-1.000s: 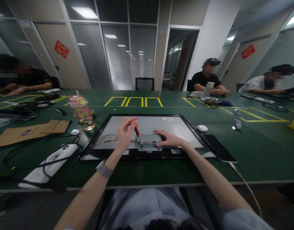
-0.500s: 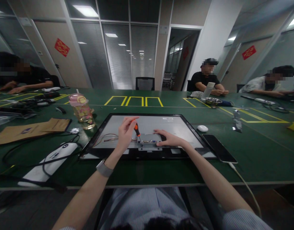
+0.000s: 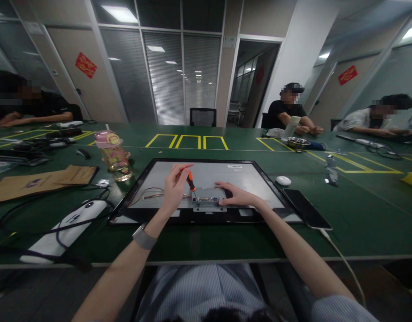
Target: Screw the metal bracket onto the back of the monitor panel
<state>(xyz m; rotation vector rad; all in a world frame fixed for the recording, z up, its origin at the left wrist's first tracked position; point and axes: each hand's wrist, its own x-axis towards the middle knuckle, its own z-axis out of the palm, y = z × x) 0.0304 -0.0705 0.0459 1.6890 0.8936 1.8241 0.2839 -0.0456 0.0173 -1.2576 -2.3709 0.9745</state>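
My left hand point(image 3: 176, 185) is closed around the handle of an orange-and-black screwdriver point(image 3: 191, 181). The screwdriver tilts, its tip down at the left end of a metal port bracket point(image 3: 208, 204). My right hand point(image 3: 237, 195) grips the right end of this bracket, thumb at the front and fingers reaching over the back. Video-type connectors show along the bracket's front edge. Under both hands lies a flat display panel point(image 3: 206, 172) with a black frame and a grey metal back. Thin wires point(image 3: 148, 192) run across its left part. Where the tip meets the bracket is too small to make out.
Left of the panel are a pink-lidded bottle point(image 3: 112, 154), a brown paper bag point(image 3: 41, 182) and a white power strip point(image 3: 66, 228) with black cables. A white case point(image 3: 283, 180) and a charging phone point(image 3: 307, 208) lie to the right. Several people sit across the table.
The view has shifted very slightly. Both hands, the screwdriver and the panel stay in nearly the same places.
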